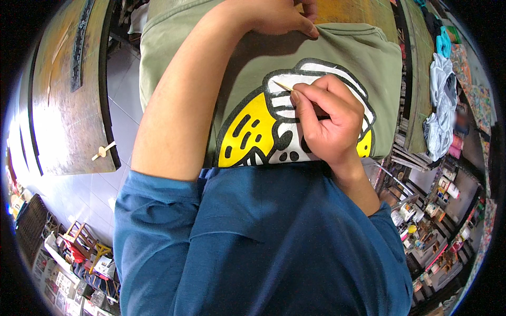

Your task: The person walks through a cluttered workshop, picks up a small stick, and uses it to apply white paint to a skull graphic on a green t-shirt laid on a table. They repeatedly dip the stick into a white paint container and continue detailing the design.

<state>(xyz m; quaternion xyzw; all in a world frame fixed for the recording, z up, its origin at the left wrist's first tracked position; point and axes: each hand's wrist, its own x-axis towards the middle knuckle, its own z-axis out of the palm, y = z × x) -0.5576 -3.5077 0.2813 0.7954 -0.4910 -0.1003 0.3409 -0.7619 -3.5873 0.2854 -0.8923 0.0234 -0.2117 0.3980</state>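
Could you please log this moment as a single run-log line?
right hand: holds thin brush, tip on white part of design | left hand: presses green shirt flat near top edge | table: wooden, left

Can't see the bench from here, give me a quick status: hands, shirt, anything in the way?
Right hand pinching thin brush, tip on white paint. Left hand pressing green shirt flat at its top edge. Nothing lying on the design.

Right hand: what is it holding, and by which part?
The right hand pinches a thin stick near its working end, the tip over the painted green shirt.
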